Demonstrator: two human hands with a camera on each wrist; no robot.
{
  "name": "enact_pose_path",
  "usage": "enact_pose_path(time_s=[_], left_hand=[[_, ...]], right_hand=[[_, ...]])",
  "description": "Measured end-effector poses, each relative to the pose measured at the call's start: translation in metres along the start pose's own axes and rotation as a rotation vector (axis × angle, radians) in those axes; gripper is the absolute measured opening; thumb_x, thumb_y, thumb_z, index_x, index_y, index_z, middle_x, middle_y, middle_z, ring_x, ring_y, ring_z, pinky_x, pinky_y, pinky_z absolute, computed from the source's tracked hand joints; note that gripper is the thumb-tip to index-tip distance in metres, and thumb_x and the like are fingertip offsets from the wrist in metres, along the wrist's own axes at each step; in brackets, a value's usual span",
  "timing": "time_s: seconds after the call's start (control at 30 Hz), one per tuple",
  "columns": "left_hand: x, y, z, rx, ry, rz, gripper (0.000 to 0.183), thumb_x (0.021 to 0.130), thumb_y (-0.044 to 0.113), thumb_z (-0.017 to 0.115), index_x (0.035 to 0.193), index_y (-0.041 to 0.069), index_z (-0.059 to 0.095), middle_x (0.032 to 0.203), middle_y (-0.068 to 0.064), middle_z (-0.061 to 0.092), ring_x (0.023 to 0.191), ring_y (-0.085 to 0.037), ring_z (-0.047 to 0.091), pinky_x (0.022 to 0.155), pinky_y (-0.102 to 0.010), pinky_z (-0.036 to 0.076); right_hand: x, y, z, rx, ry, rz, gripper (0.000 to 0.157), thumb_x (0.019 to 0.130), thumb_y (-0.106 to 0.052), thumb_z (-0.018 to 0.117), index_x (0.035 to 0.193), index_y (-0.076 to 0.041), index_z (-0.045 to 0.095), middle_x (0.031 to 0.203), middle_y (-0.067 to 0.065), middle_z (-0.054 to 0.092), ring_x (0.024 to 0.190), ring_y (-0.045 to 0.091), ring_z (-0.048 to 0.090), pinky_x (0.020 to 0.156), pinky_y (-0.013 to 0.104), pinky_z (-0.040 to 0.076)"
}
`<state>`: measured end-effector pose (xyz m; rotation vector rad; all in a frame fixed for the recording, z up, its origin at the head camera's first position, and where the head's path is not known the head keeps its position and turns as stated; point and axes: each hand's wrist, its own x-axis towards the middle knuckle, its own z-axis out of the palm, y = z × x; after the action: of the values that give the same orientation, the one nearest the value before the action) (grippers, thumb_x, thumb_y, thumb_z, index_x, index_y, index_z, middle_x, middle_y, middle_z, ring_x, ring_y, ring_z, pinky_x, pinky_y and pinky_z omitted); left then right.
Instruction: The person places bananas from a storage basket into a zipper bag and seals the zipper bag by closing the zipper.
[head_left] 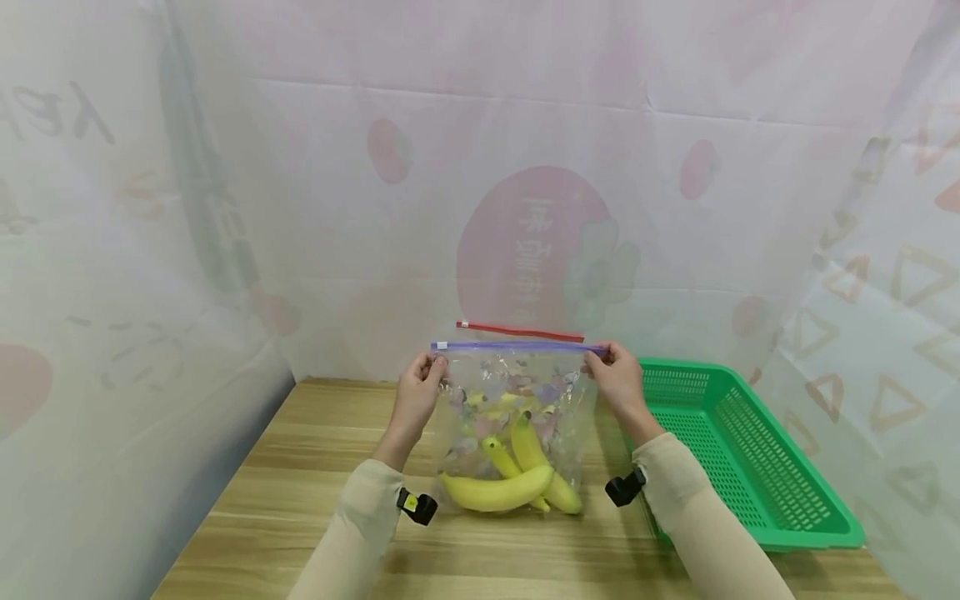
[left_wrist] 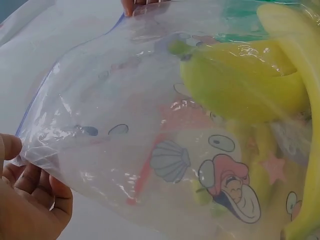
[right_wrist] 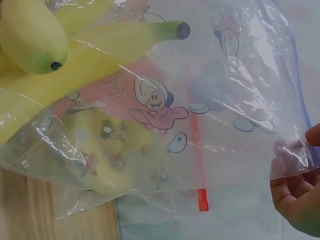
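Note:
A clear zip bag [head_left: 517, 367] with a purple slider strip and cartoon prints hangs upright between both hands. My left hand [head_left: 415, 402] pinches its upper left corner, thumb in front, close to the white slider [head_left: 442, 345]. At the upper right corner, my right hand [head_left: 621, 387] pinches the bag just under the strip. Several bananas [head_left: 495, 492] lie crossed at the bag's bottom; their stems [right_wrist: 183, 30] show through the plastic in the right wrist view. Behind stands a second clear bag with a red strip [head_left: 517, 332], mostly hidden, with yellow shapes [right_wrist: 97, 150] showing through it.
On the right of the wooden table [head_left: 300, 492] sits a green plastic basket [head_left: 813, 546] with perforated walls, beside my right forearm. Pale printed curtains [head_left: 337, 208] enclose the table at the back and both sides.

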<state>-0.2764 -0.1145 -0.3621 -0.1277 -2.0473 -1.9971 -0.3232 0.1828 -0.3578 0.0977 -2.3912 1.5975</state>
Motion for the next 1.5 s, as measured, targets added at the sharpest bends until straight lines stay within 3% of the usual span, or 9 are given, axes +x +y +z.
enact_pose_path(time_s=[0.17,0.33,0.47,0.57,0.67,0.8,0.97,1.27,1.5], left_hand=[[0.008,-0.012,0.003,-0.062,0.035,0.016,0.018,0.101,0.012,0.045,0.1,-0.005,0.053,0.098,-0.018,0.062,0.094,-0.029,0.061,0.077,-0.029,0.049],[0.006,-0.011,0.009,-0.137,0.06,0.074,0.009,0.1,0.005,0.043,0.101,-0.002,0.049,0.094,-0.018,0.065,0.084,-0.022,0.065,0.075,-0.03,0.051],[0.003,-0.01,0.011,-0.159,0.043,0.1,0.009,0.1,0.004,0.041,0.097,0.0,0.049,0.087,-0.012,0.066,0.075,-0.014,0.064,0.07,-0.029,0.05],[0.001,-0.01,0.014,-0.167,0.024,0.112,0.013,0.101,0.007,0.04,0.097,0.0,0.05,0.086,-0.012,0.066,0.075,-0.013,0.064,0.07,-0.029,0.05],[0.001,-0.009,0.017,-0.174,0.023,0.115,0.014,0.101,0.008,0.041,0.098,-0.002,0.05,0.086,-0.014,0.067,0.074,-0.014,0.064,0.069,-0.028,0.05],[0.0,-0.009,0.02,-0.18,0.049,0.11,0.011,0.1,0.008,0.044,0.101,-0.002,0.049,0.084,-0.014,0.067,0.072,-0.013,0.065,0.067,-0.027,0.051],[-0.001,-0.009,0.021,-0.179,0.051,0.111,0.01,0.101,0.01,0.044,0.103,0.0,0.046,0.082,-0.012,0.068,0.071,-0.014,0.065,0.066,-0.027,0.051],[-0.004,-0.008,0.021,-0.174,0.011,0.1,0.014,0.103,0.013,0.037,0.099,0.002,0.046,0.092,-0.018,0.067,0.079,-0.021,0.067,0.071,-0.033,0.053],[-0.006,-0.007,0.023,-0.168,-0.004,0.088,0.019,0.101,0.012,0.045,0.102,-0.007,0.049,0.095,-0.013,0.059,0.084,-0.021,0.062,0.075,-0.036,0.054]], right_hand=[[0.003,-0.002,0.001,-0.17,-0.038,-0.052,0.033,0.09,-0.022,0.062,0.116,-0.003,0.055,0.103,0.015,0.061,0.093,0.029,0.059,0.074,0.04,0.051],[0.002,-0.008,0.009,-0.321,-0.022,-0.148,0.045,0.088,-0.021,0.063,0.124,0.002,0.05,0.114,0.02,0.055,0.106,0.034,0.052,0.088,0.048,0.045],[-0.006,-0.017,0.022,-0.483,0.07,-0.383,0.049,0.081,-0.012,0.063,0.123,0.009,0.05,0.122,0.026,0.049,0.116,0.041,0.042,0.099,0.052,0.033],[-0.016,-0.03,0.034,-0.501,0.107,-0.597,0.05,0.074,-0.004,0.057,0.121,0.011,0.052,0.124,0.027,0.048,0.12,0.043,0.038,0.102,0.053,0.029],[-0.025,-0.044,0.047,-0.441,0.075,-0.776,0.051,0.072,0.0,0.047,0.121,0.009,0.054,0.124,0.024,0.049,0.124,0.04,0.038,0.104,0.051,0.029],[-0.036,-0.062,0.061,-0.375,-0.017,-0.917,0.05,0.073,-0.003,0.04,0.119,0.008,0.057,0.122,0.02,0.054,0.123,0.036,0.043,0.107,0.048,0.027],[-0.042,-0.076,0.074,-0.434,-0.051,-0.968,0.033,0.085,-0.009,0.051,0.114,0.005,0.062,0.117,0.015,0.058,0.113,0.03,0.052,0.1,0.041,0.039],[-0.037,-0.092,0.086,-0.654,-0.047,-1.025,0.027,0.081,0.002,0.059,0.107,0.002,0.067,0.104,0.011,0.064,0.091,0.024,0.061,0.078,0.034,0.051],[-0.035,-0.095,0.092,-0.592,-0.182,-0.922,0.021,0.089,-0.005,0.06,0.109,-0.002,0.066,0.102,0.009,0.065,0.079,0.019,0.061,0.066,0.03,0.051]])
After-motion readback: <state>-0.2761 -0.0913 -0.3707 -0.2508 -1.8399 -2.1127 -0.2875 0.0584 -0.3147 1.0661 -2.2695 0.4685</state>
